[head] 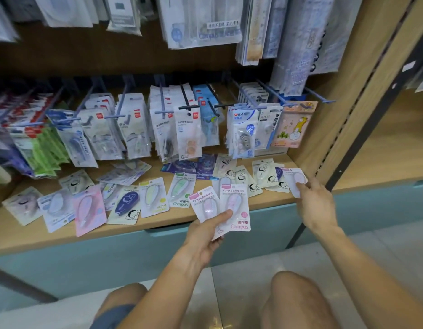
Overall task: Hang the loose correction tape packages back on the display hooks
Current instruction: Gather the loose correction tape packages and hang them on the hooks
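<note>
My left hand [205,230] holds two pink Campus correction tape packages [236,205] fanned out just in front of the wooden shelf edge, thumb across their fronts. At the shelf's right end, my right hand [315,200] pinches another pink-and-white package [294,180]. Several loose packages [153,198] lie flat across the wooden shelf [63,236]: pink, green, navy and cream ones. Above them, blue and black display hooks [164,110] carry rows of hanging packages.
Larger stationery packs [201,20] hang from the upper row. A wooden upright with a slotted metal rail [343,143] borders the shelf on the right. Teal cabinet fronts [110,255] sit below the shelf. My knees [296,295] and a pale tiled floor fill the bottom.
</note>
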Motion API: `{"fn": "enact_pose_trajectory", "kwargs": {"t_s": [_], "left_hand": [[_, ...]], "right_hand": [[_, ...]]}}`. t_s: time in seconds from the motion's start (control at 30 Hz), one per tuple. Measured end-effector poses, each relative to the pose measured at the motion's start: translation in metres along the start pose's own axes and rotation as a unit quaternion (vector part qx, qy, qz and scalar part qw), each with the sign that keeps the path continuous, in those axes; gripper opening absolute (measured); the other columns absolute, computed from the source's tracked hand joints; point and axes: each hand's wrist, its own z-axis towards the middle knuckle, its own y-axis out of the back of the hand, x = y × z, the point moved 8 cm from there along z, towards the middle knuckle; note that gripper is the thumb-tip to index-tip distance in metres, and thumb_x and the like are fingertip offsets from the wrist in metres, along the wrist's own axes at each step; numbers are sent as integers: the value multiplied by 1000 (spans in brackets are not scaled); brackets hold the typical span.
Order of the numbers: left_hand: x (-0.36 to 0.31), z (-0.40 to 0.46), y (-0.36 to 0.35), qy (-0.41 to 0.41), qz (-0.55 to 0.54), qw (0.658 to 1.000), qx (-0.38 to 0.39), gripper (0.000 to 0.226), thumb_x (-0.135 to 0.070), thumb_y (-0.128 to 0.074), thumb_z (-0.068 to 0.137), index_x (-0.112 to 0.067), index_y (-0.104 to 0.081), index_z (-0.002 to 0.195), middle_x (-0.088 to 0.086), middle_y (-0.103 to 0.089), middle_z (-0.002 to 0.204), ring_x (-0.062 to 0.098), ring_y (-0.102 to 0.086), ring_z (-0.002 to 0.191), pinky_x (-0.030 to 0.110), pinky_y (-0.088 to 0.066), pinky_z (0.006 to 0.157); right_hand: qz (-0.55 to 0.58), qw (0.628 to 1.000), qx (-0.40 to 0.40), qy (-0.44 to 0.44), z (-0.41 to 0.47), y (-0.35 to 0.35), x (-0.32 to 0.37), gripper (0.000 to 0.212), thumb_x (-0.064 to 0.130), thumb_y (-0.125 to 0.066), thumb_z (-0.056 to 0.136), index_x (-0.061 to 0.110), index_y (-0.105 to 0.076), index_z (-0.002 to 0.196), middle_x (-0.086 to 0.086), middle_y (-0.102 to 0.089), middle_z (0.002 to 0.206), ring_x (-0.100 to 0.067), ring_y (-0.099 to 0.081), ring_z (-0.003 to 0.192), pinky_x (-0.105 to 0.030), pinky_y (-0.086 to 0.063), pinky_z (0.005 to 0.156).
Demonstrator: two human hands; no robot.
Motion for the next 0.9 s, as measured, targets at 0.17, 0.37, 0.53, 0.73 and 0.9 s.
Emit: {"fn": "enact_pose_trajectory", "kwargs": {"t_s": [0.17, 0.37, 0.53, 0.73, 0.9], "left_hand": [[-1, 0, 1, 0, -2, 1000, -11, 49, -12, -93, 74, -14, -69, 116, 8, -82, 98, 21, -76, 84, 29, -52, 65], [7, -9, -2, -11, -8, 1000, -6, 50, -10, -90, 77, -12, -69, 122, 9, -82, 103, 22, -76, 83, 30, -53, 65], [0, -25, -14, -28, -70, 997, 22, 48, -8, -85, 79, -5, -73, 125, 10, -78, 98, 19, -67, 74, 27, -47, 62], [-50, -92, -47, -34, -63, 997, 30, 26, -7, -80, 85, -13, -77, 110, 13, -80, 106, 20, -70, 77, 30, -48, 67], [-126, -202, -92, -6, -23, 1000, 4, 46, -25, -91, 53, -15, -79, 96, 10, -78, 91, 19, -66, 74, 33, -50, 73]], "right_hand": [[135, 966, -201, -89, -28, 51, -23, 22, 5, -57, 91, 0, -73, 105, -20, -63, 83, -42, -61, 71, -43, -52, 60], [269, 880, -378, 100, -128, 129, 65, 9, 5, -70, 91, 3, -79, 92, -9, -67, 78, -29, -55, 69, -38, -46, 64], [393, 880, -241, 109, -134, 100, 111, 17, 6, -83, 76, 16, -82, 89, -11, -61, 114, -28, -54, 109, -37, -48, 93], [592, 805, -44, 14, -115, 153, 94, 16, 22, -88, 78, 29, -74, 84, 6, -55, 142, -5, -55, 133, -27, -50, 103], [620, 775, -12, -123, -100, 265, 63, 40, -2, -87, 75, 32, -66, 85, 9, -72, 100, -16, -72, 94, -42, -61, 86]]}}
